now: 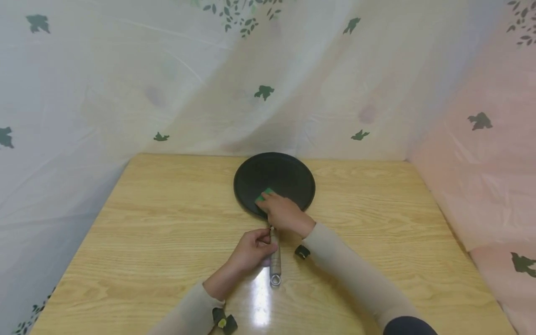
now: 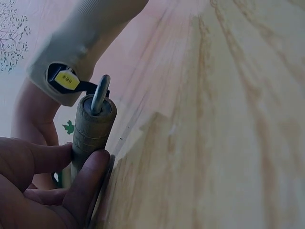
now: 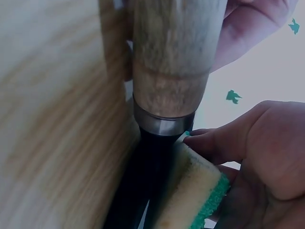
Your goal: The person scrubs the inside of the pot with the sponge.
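A round black flat pan [image 1: 289,174] lies on the wooden table, its wooden handle [image 1: 275,260] pointing toward me. My left hand [image 1: 250,251] pinches that handle between thumb and fingers, as the left wrist view shows near the handle's metal hanging ring [image 2: 100,95]. My right hand [image 1: 286,214] holds a sponge [image 3: 190,191], yellow with a green scouring side, over the near part of the pan. In the right wrist view the sponge sits close beside the black neck below the handle's metal collar [image 3: 164,124]. My palm and fingers hide much of the sponge in the head view.
The wooden table [image 1: 167,223] reaches back to a pale curtain [image 1: 209,93] printed with green birds and leaves. A pinkish curtain [image 1: 473,186] hangs along the right side. Dark straps hang at both sleeves, and light reflects off the table near the handle.
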The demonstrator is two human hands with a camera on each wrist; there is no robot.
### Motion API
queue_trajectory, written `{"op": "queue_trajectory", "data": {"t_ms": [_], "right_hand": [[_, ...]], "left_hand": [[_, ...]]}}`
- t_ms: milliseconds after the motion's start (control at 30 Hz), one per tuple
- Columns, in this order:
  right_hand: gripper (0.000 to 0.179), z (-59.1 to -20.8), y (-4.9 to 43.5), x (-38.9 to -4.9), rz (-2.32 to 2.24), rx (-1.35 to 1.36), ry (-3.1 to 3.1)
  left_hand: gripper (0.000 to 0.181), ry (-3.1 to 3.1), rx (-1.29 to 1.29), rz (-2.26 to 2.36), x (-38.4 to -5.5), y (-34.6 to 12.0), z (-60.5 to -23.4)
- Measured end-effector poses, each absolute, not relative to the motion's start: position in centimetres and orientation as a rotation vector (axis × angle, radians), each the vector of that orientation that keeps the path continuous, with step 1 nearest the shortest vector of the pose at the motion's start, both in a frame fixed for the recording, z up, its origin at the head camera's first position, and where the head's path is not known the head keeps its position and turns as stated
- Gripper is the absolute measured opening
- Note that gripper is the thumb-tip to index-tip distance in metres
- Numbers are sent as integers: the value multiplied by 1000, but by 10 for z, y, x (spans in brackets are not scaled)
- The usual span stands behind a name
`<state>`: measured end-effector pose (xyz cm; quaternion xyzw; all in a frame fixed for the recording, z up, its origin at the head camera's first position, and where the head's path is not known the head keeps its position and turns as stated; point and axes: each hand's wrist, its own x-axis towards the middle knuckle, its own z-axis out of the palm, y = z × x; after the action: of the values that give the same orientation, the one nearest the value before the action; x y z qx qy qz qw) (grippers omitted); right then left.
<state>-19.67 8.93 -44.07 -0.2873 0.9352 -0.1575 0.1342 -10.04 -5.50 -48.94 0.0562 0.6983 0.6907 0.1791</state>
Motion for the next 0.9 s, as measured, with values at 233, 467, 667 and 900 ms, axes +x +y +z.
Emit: {"op": "queue_trajectory", "data": {"t_ms": [233,467,667,900], "right_hand": [[50,-442,76,-214,-420,-890,2705],[48,-444,66,-235,-350,-878,2713],[59,-442,60,-251,-336,-832,2711],[64,-442,59,-267,-374,-767,2707]], "left_hand": [[51,1967,141,1949,-99,-55,-488],[52,1950,131,1958,-100,-54,-487],[53,1963,133,1955,-100,-54,-487],[52,1968,133,1955,-101,-55,-487]]}}
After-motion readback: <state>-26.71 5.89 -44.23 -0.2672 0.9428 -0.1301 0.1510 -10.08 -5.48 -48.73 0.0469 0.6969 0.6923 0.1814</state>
